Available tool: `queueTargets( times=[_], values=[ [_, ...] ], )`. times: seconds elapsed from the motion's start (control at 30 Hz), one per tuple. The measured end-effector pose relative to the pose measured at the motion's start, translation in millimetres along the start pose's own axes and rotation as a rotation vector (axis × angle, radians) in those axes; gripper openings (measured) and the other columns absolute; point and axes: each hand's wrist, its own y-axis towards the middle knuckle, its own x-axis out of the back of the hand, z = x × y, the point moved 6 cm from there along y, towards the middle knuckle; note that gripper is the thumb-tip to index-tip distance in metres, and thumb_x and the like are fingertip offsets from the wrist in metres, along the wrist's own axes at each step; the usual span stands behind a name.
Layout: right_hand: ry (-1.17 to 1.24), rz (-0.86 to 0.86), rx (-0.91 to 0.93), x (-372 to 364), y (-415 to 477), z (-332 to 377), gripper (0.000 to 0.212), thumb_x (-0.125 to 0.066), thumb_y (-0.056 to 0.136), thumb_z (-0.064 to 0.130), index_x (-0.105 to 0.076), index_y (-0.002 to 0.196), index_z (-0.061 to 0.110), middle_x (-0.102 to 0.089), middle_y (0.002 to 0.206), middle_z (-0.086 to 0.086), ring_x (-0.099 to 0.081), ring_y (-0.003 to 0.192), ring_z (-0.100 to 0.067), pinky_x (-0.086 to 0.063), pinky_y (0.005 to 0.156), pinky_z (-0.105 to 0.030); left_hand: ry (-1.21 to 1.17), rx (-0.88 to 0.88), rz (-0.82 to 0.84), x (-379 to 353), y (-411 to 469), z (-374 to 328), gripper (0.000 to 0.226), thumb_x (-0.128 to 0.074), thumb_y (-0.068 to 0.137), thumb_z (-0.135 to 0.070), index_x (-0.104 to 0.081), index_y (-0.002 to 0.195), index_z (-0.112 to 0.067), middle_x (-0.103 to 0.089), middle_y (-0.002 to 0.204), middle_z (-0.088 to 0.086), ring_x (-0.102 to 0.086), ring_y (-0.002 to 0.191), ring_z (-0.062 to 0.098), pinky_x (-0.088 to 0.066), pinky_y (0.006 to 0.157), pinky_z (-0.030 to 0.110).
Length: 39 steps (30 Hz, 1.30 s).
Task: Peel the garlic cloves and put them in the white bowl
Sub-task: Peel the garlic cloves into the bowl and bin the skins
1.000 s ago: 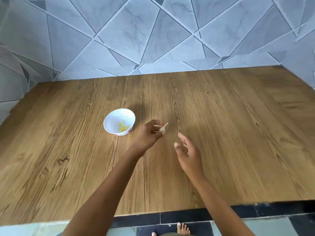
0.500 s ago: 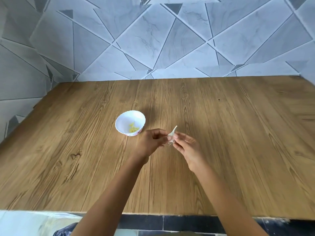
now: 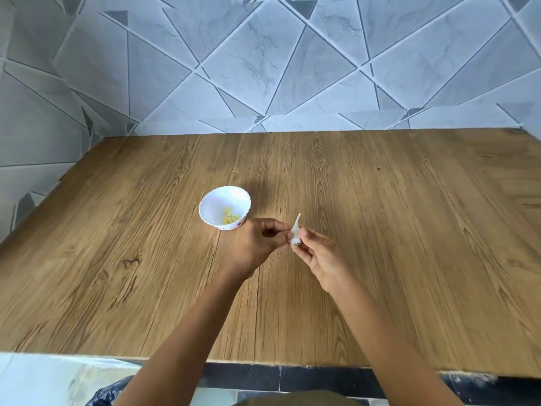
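Note:
A white garlic clove (image 3: 296,230) with a pointed tip and a brown root end is pinched between both hands above the wooden table. My left hand (image 3: 257,244) grips it from the left with thumb and fingers. My right hand (image 3: 320,254) holds its lower end from the right. The small white bowl (image 3: 215,200) with a scalloped rim stands just left of my left hand, with a few yellowish peeled pieces (image 3: 229,216) inside.
The wooden table (image 3: 409,244) runs back to a grey marble-patterned tiled wall (image 3: 263,68), which also closes the left side. The table's front edge lies near my body, with dark floor tiles below.
My right hand came in from the right and took hold of the clove that my left hand held alone. The camera view tilted down and shifted, so the bowl appears further right.

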Motion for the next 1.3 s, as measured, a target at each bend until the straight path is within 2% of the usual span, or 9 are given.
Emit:
queueTargets(
  times=[0.1, 0.23, 0.43, 0.5, 0.63, 0.73, 0.9, 1.1, 1.3],
  values=[
    [0.024, -0.034, -0.019, 0, -1, -4, 0.014, -0.057, 0.089, 0.003, -0.067, 0.082, 0.009, -0.072, 0.076, 0.001, -0.067, 0.081, -0.010, -0.056, 0.066, -0.020, 0.167, -0.024, -0.085, 0, 0, 3, 0.010, -0.073, 0.079, -0.003, -0.073, 0.088, -0.006, -0.072, 0.079, 0.009, -0.064, 0.067, 0.012, -0.053, 0.064, 0.023],
    [0.013, -0.054, 0.003, 0, -1, -6, 0.015, -0.055, 0.091, 0.004, -0.067, 0.084, 0.010, -0.072, 0.072, 0.004, -0.067, 0.076, -0.006, -0.055, 0.064, -0.019, 0.172, -0.018, -0.150, -6, 1, 8, 0.010, -0.070, 0.075, 0.000, -0.072, 0.084, -0.003, -0.071, 0.076, 0.011, -0.063, 0.065, 0.014, -0.052, 0.063, 0.026],
    [-0.011, -0.079, 0.003, -3, -3, -9, 0.012, -0.057, 0.091, 0.005, -0.067, 0.086, 0.009, -0.072, 0.072, 0.004, -0.068, 0.074, -0.006, -0.055, 0.066, -0.018, 0.243, 0.027, -0.245, -6, -5, 9, 0.007, -0.072, 0.074, -0.010, -0.071, 0.080, -0.009, -0.068, 0.070, 0.001, -0.059, 0.058, 0.005, -0.044, 0.053, 0.013],
    [-0.044, -0.091, 0.030, -2, -3, -9, 0.010, -0.058, 0.090, 0.007, -0.068, 0.089, 0.009, -0.072, 0.072, 0.005, -0.068, 0.070, -0.003, -0.055, 0.067, -0.017, 0.269, 0.030, -0.268, -6, -5, 10, 0.006, -0.072, 0.073, -0.014, -0.071, 0.078, -0.013, -0.068, 0.068, -0.001, -0.062, 0.061, 0.008, -0.048, 0.056, 0.016],
    [-0.116, -0.124, 0.070, 1, -3, -13, 0.012, -0.060, 0.089, 0.009, -0.068, 0.098, 0.008, -0.071, 0.081, 0.002, -0.068, 0.074, -0.003, -0.056, 0.069, -0.019, 0.261, 0.058, -0.260, -7, -5, 17, 0.006, -0.071, 0.071, -0.013, -0.071, 0.077, -0.013, -0.069, 0.067, 0.004, -0.067, 0.065, 0.019, -0.054, 0.062, 0.030],
    [-0.132, -0.145, 0.087, 2, -3, -13, 0.013, -0.061, 0.088, 0.009, -0.068, 0.099, 0.007, -0.071, 0.083, 0.000, -0.068, 0.077, -0.004, -0.056, 0.071, -0.019, 0.218, 0.083, -0.242, -5, -6, 21, 0.010, -0.069, 0.072, -0.007, -0.072, 0.081, -0.010, -0.070, 0.068, 0.006, -0.064, 0.061, 0.012, -0.050, 0.058, 0.022],
    [-0.108, -0.088, 0.049, 4, -1, -9, 0.017, -0.057, 0.091, 0.010, -0.065, 0.103, 0.001, -0.068, 0.100, -0.011, -0.066, 0.091, -0.014, -0.056, 0.076, -0.021, -0.011, 0.142, 0.009, -3, -3, 18, 0.011, -0.067, 0.084, -0.001, -0.070, 0.095, -0.001, -0.071, 0.084, 0.010, -0.066, 0.069, 0.009, -0.052, 0.064, 0.016],
    [-0.173, -0.097, 0.078, 4, -3, -10, 0.013, -0.055, 0.092, 0.007, -0.067, 0.097, 0.003, -0.068, 0.097, -0.010, -0.066, 0.090, -0.016, -0.056, 0.073, -0.019, 0.140, 0.164, -0.008, -1, 5, 19, 0.009, -0.068, 0.079, 0.000, -0.069, 0.088, -0.001, -0.071, 0.084, 0.016, -0.069, 0.073, 0.020, -0.058, 0.076, 0.034],
    [-0.255, -0.160, 0.106, 2, -1, -12, 0.023, -0.056, 0.091, 0.003, -0.063, 0.113, -0.003, -0.069, 0.093, -0.010, -0.067, 0.083, -0.017, -0.056, 0.071, -0.020, 0.256, 0.162, -0.079, -5, 5, 21, 0.003, -0.068, 0.078, -0.003, -0.068, 0.080, -0.005, -0.068, 0.070, 0.006, -0.065, 0.059, 0.011, -0.054, 0.061, 0.022]
  ],
)
